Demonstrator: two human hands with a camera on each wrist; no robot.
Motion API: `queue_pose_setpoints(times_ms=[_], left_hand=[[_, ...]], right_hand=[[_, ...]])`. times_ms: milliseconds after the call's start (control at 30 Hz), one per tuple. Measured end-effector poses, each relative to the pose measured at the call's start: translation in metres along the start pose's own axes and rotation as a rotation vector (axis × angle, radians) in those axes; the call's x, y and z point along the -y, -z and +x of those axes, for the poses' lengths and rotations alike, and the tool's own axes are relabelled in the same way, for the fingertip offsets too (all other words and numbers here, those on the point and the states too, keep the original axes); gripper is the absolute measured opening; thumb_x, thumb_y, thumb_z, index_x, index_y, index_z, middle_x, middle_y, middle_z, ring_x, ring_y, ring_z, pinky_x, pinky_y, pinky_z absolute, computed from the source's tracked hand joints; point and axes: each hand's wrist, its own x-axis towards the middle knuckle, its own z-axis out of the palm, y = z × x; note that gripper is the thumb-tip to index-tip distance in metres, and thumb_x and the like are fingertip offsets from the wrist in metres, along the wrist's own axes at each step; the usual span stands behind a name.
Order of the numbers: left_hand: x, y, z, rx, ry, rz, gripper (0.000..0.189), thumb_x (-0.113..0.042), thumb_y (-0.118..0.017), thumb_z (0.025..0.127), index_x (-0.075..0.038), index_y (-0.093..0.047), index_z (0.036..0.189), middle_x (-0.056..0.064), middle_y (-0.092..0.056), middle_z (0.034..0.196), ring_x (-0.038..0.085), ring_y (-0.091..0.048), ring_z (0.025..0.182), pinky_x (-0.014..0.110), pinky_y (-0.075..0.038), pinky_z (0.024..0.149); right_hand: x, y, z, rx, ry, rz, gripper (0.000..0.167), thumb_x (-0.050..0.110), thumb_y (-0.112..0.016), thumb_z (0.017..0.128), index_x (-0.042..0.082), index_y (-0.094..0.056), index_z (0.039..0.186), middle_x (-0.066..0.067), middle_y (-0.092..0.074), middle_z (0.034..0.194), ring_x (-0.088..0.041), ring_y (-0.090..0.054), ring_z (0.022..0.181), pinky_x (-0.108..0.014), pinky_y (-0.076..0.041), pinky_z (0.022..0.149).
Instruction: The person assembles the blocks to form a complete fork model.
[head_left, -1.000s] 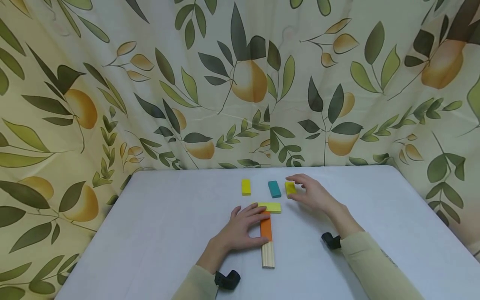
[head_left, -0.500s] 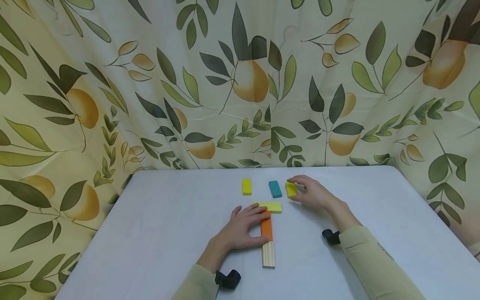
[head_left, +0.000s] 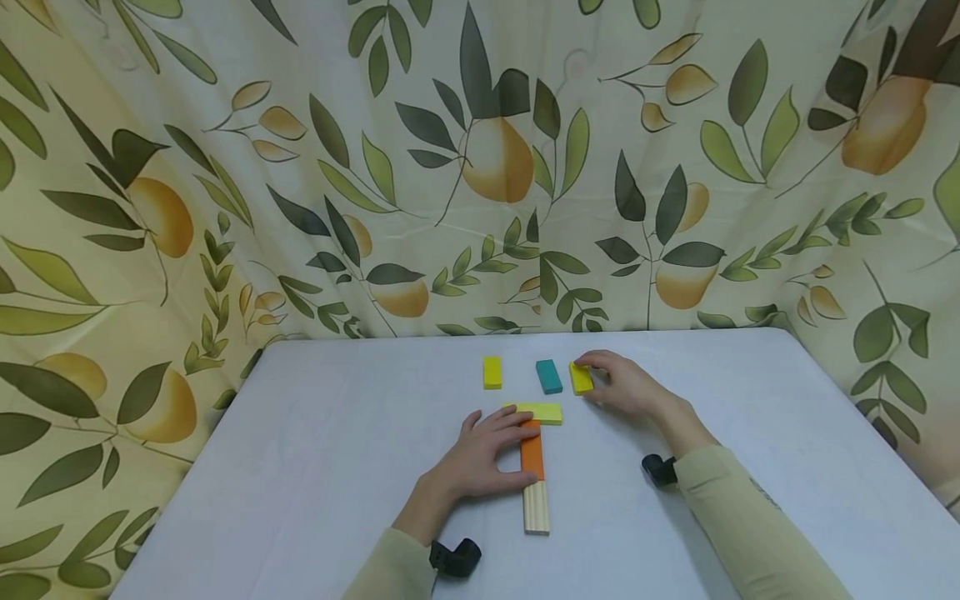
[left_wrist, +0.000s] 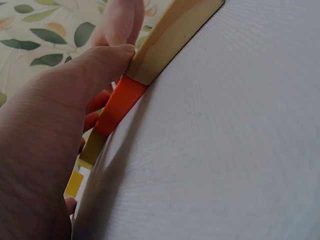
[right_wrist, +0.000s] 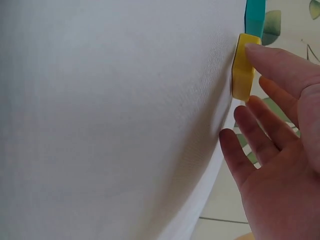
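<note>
My left hand rests along a line of flat blocks, its fingers over the lime-yellow block and the top of the orange block. Its thumb touches near the seam between the orange block and the plain wooden block. Farther right, my right hand pinches a yellow block between thumb and index finger. In the right wrist view that yellow block stays on the cloth under the thumb, while the other fingers spread apart. Just left of it lies a teal block.
Another yellow block lies to the left of the teal one, near the back of the white-covered table. A patterned curtain hangs behind the table's far edge. Black wrist cameras are strapped at both sleeves.
The right thumb and index finger have closed in slightly on the yellow block, and the right forearm has shifted a little. My left hand and the other blocks stay in place.
</note>
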Motion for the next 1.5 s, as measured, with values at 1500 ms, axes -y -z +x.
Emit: queue_pose_setpoints(times_ms=[1500], left_hand=[[-0.001, 0.001, -0.002, -0.008, 0.007, -0.016, 0.062, -0.063, -0.064, 0.089, -0.033, -0.057, 0.144, -0.015, -0.041, 0.156, 0.01, -0.022, 0.149, 0.062, -0.01, 0.117]], right_hand=[[0.015, -0.001, 0.002, 0.041, 0.073, -0.008, 0.049, 0.005, -0.076, 0.087, -0.001, -0.061, 0.133, -0.021, -0.055, 0.14, -0.042, -0.049, 0.129, -0.058, -0.039, 0.107]])
